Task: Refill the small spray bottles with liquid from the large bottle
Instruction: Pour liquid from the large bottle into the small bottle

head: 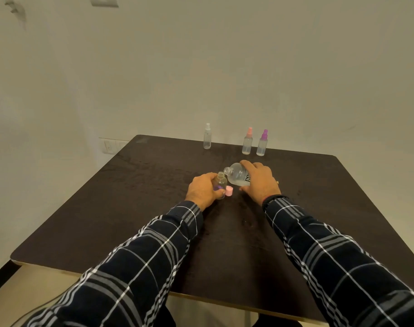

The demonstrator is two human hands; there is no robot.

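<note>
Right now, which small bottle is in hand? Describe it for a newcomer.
On the dark brown table, find the left hand. It grips a small clear plastic bottle, bare-necked, beside the tilted large clear bottle; the three spray bottles at the far edge wear spray tops.

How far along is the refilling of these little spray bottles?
Done: unclear. A white-topped bottle, a pink-topped bottle and a purple-topped bottle stand capped at the far edge; their fill levels are hard to read. In hand: the left hand grips an uncapped small bottle while the right hand tilts the large bottle toward its mouth. A pink cap lies beside them. Left: finish this pour, recap, check the others.
</note>
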